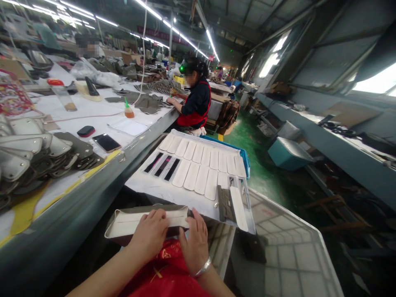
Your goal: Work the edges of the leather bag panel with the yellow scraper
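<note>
Low in front of me lies a grey fabric bag piece [120, 225], its long cream oblong base facing up and its dark sides folding down around the edges. My left hand [151, 231] presses on the cream base near the middle, fingers bent and closed on it. At the right end, my right hand [196, 243] grips the corner between thumb and fingers; a bracelet circles that wrist. Just beyond is a white board [161, 183] with rows of cream oblong strips [194, 177]. A folded grey fabric piece [226, 203] and one loose strip [238, 208] lie at its right.
On the left workbench [123, 154] are a phone [107, 142], a glue bottle [128, 109], a red-capped jar [62, 95] and stacked grey pieces with metal plates [23, 154]. A co-worker [196, 95] sits ahead. A plastic crate [293, 247] stands at right, beside the green floor.
</note>
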A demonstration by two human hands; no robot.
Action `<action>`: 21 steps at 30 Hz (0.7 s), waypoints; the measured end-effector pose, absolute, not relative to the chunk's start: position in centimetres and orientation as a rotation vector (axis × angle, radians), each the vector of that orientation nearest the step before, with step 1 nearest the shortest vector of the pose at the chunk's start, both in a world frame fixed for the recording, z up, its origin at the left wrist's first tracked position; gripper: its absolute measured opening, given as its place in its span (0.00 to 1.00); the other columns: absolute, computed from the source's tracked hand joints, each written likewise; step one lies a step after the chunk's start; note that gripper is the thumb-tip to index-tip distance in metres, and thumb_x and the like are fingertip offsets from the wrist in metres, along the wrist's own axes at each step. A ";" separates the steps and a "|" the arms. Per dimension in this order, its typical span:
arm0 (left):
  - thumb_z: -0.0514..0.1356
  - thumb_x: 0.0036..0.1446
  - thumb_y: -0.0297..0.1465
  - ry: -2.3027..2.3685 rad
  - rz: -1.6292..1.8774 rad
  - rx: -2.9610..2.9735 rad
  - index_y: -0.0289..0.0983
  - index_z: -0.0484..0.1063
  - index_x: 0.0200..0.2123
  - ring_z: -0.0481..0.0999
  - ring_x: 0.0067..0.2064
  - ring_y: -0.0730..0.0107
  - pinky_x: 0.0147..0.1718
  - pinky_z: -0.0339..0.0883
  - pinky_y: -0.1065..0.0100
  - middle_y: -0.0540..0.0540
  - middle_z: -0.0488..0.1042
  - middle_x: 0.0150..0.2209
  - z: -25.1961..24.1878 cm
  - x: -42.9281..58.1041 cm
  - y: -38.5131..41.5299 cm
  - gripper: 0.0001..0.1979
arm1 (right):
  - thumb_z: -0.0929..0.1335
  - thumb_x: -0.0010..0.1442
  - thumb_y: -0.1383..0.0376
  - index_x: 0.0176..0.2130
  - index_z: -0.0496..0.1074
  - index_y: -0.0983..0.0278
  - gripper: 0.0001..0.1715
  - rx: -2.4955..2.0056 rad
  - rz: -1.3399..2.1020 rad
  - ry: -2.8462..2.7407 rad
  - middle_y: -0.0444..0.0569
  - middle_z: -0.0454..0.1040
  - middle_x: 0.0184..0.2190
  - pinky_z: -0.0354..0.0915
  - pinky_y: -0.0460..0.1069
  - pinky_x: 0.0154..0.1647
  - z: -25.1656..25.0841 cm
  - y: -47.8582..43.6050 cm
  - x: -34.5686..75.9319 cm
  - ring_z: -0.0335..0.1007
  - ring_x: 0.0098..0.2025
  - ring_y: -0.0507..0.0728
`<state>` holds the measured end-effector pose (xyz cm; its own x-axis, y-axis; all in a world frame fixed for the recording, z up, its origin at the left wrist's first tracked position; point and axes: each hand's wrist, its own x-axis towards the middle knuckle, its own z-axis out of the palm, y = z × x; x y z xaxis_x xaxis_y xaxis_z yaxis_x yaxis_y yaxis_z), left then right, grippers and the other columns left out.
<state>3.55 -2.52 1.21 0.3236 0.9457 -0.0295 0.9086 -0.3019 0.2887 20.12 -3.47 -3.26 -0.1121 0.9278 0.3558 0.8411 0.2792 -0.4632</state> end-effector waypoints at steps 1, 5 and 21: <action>0.49 0.57 0.27 1.694 0.203 2.342 0.38 0.69 0.30 0.65 0.42 0.61 0.37 0.57 0.61 0.45 0.67 0.39 1.2 3.5 -2.4 0.09 | 0.64 0.54 0.64 0.42 0.64 0.66 0.15 -1.645 0.223 -1.911 0.59 0.61 0.52 0.54 0.60 0.54 -3.3 -3.4 20.3 0.54 0.55 0.63; 0.49 0.57 0.28 1.691 0.133 2.331 0.38 0.68 0.31 0.65 0.41 0.58 0.37 0.57 0.59 0.44 0.68 0.37 1.1 3.4 -2.1 0.08 | 0.67 0.50 0.53 0.29 0.65 0.65 0.17 -1.933 0.858 -1.692 0.53 0.69 0.30 0.62 0.55 0.40 -3.3 -2.6 21.2 0.65 0.36 0.60; 0.50 0.56 0.28 1.655 0.185 2.217 0.38 0.68 0.32 0.68 0.39 0.60 0.37 0.59 0.61 0.45 0.71 0.34 0.6 1.9 -1.5 0.08 | 0.57 0.59 0.49 0.34 0.68 0.64 0.24 -1.493 2.115 -0.815 0.48 0.71 0.22 0.63 0.47 0.22 -3.4 -3.5 15.7 0.66 0.18 0.51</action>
<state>1.87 -1.45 0.57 0.3029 0.9464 -0.1121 0.8983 -0.2443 0.3653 15.71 -3.54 -3.41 -0.3322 0.6388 -0.6940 -0.0077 -0.7376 -0.6752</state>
